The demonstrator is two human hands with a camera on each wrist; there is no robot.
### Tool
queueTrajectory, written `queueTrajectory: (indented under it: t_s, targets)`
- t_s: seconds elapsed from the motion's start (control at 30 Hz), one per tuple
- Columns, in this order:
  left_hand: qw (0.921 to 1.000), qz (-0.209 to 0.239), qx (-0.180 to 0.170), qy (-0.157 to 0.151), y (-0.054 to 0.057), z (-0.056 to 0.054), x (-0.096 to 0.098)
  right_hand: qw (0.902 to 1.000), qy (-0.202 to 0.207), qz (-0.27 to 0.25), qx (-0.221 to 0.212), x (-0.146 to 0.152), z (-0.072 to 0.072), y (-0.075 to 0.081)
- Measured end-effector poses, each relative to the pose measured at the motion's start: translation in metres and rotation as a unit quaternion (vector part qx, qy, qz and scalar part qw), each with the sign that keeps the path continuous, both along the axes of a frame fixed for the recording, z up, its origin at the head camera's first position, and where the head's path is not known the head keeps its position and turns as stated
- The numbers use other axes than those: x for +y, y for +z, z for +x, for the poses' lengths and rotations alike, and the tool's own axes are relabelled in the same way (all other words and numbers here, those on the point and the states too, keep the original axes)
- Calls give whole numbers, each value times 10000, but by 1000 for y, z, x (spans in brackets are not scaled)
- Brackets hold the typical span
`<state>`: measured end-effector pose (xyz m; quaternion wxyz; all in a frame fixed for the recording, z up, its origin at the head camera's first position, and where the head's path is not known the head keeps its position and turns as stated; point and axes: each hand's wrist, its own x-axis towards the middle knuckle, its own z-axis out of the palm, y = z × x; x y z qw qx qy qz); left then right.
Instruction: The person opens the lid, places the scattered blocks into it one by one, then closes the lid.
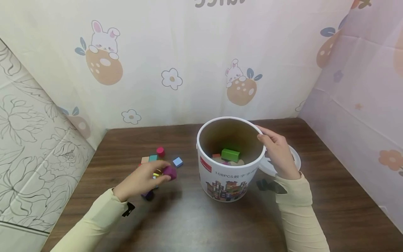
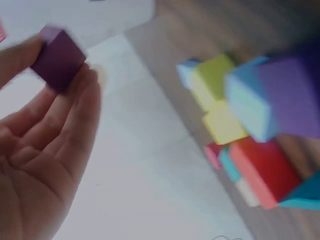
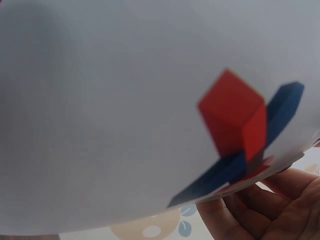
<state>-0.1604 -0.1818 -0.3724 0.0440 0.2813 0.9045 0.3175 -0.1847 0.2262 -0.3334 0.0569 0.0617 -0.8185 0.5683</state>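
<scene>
Head: pinching a purple block in the left hand, left of the bucket, near loose blocks; gripping the bucket's right rim in the right hand. Left wrist: holding the purple block between thumb and fingertips. Right wrist: touching the bucket's edge.

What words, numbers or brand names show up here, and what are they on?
"108PCS数字", on the side of the white bucket; the characters after it are unclear.
Red label on the bucket: white lettering, too blurred to read.
Grey lettering on the wall cloth: cut off by the picture's top edge, unreadable.
</scene>
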Motion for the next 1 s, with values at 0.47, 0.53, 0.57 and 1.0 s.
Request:
queueTrajectory:
  t_s: [0.47,0.53,0.57,1.0]
  targets:
    - [9846,1478,741,576,57,-11,35,10000,-46,-14,-12,0,-1,-2]
    - [9810,1743,680,515,61,-16,44,10000,-61,-14,-42,0,-1,-2]
    - [9791,1854,687,469,62,-19,49,10000,-67,-16,-53,0,-1,-2]
    - [9611,2674,663,-172,83,-46,112,9999,-151,14,-3,0,0,-3]
